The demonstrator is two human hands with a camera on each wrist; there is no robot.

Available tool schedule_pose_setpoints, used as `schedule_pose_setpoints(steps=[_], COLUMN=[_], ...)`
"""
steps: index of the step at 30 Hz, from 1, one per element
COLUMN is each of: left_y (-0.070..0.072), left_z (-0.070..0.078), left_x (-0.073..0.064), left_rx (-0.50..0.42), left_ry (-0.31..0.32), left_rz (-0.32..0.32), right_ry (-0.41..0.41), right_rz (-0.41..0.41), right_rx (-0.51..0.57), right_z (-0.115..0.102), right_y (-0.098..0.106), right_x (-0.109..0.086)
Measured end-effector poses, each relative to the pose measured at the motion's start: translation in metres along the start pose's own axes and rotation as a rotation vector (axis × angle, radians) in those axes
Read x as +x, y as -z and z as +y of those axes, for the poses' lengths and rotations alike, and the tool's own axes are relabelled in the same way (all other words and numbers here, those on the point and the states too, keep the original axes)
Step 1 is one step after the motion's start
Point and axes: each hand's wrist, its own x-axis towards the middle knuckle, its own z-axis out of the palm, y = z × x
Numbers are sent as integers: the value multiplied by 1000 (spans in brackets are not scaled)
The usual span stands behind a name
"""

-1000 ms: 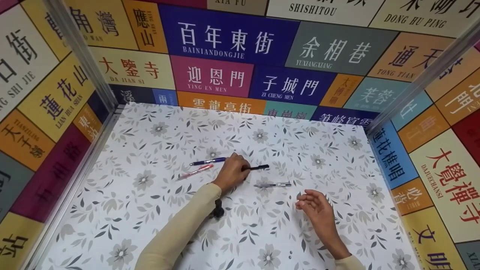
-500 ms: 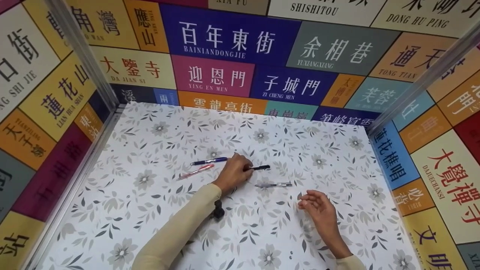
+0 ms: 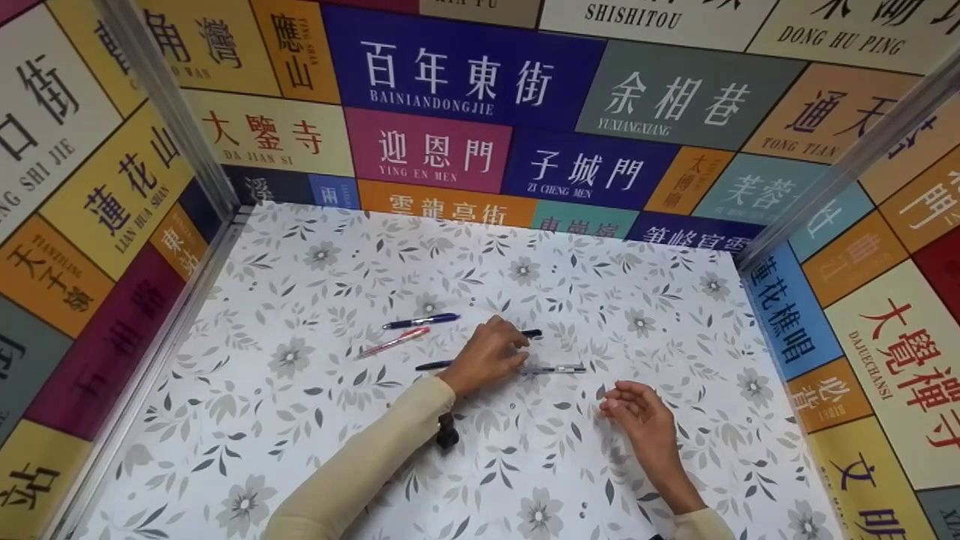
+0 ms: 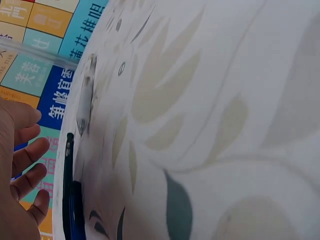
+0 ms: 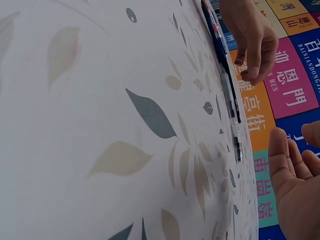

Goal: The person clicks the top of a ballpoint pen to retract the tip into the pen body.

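Note:
My left hand [image 3: 491, 356] hovers low over several pens, its fingers loosely bent. In the left wrist view nothing lies between its thumb and fingers [image 4: 31, 155]. A dark blue pen [image 3: 431, 366] pokes out left of the hand; a black pen [image 3: 532, 333] shows beyond the fingers. Both are partly hidden in the head view. A clear grey pen [image 3: 559, 368] lies to the right of the left hand. Further left rest a blue pen [image 3: 420, 321] and a red pen [image 3: 394, 342]. My right hand [image 3: 641, 420] is held relaxed and holds nothing, right of the grey pen.
White floral paper covers the table [image 3: 337, 255]. Upright panels [image 3: 457, 67] with large characters enclose its back and both sides. Clear corner strips [image 3: 169, 112] join the panels. A small black device [image 3: 447, 433] sits at the left wrist.
My left hand has moved right and a little nearer, away from the black pen it was at. The blue pen's end and a dark blue pen have come into sight. The right hand stays put.

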Motion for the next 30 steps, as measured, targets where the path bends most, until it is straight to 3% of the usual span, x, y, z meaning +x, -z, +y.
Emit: schedule_pose_setpoints(steps=[12, 20, 25, 30], left_y=[-14, -34, -39, -36], left_z=[10, -1, -3, 4], left_x=[0, 2, 1, 1], left_rx=[-57, -35, -36, -23], left_ry=[-47, -136, -100, -32], left_rz=[-11, 25, 14, -41], right_ry=[-29, -63, -68, -60], right_rz=[26, 52, 43, 40], right_rx=[-10, -20, -19, -10], right_z=[5, 8, 9, 10], right_y=[5, 7, 7, 8], right_x=[2, 2, 1, 0])
